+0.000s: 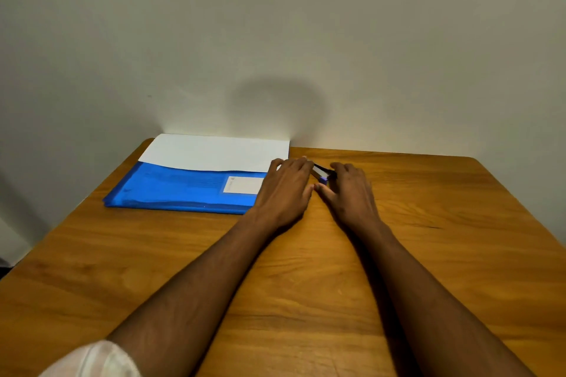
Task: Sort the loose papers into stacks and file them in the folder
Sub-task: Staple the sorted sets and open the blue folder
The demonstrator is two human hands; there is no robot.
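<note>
White paper sheets (214,151) stick out of the flat blue plastic folder (183,190) at eleven o'clock on the wooden table (306,285). The left hand (284,190) rests on its right edge, fingers relaxed. At its three o'clock, the right hand (349,190) touches a small black-and-blue stapler (321,174); grip unclear. Filing seems nearly finished; next probably push the sheets fully in.

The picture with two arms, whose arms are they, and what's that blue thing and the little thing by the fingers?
The arms belong to a person wearing a camera on their head, so you see what they see, looking down at a wooden table. The blue thing is a folder lying flat, with white paper sticking out of its far edge. The left hand rests at the folder's right end. The right hand is beside it on the table. Between their fingers is a small dark object with a blue end, maybe a stapler or clip; I can't tell which hand is holding it.
</note>
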